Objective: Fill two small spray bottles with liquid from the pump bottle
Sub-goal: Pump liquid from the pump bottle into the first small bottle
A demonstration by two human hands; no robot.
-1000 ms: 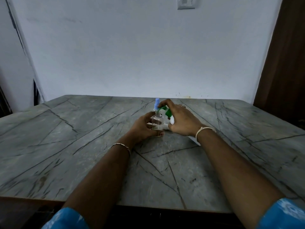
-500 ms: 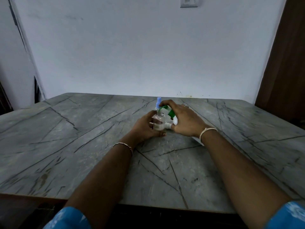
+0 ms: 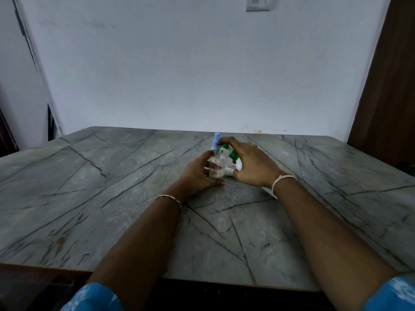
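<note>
On the grey, dark-veined stone-patterned table, near its middle and toward the far edge, a small clear plastic spray bottle stands upright with its top off and a little pale liquid in its bottom. The left hand grips it from the left, fingers curled round its far side and thumb against the near side, the heel of the hand resting on the table. The right hand is arched over the pump bottle with a green pump head and white body. Its fingers curl down over the green head, and the spout reaches to the open mouth of the clear bottle. Most of the white body is hidden under the palm, so whether it stands or leans cannot be told. Just behind the clear bottle stands a second small spray bottle with a pale blue cap, upright and apart from both hands. A small white plastic piece lies on the table between the clear bottle and the right thumb. A thin metal bracelet circles the left wrist, a pale thread band the right, and a ring sits on a right finger. Blue patterned sleeves show at the lower edge. Behind the table rises a plain pale wall with a switch plate at the top, and a brown wooden door stands at the right.
</note>
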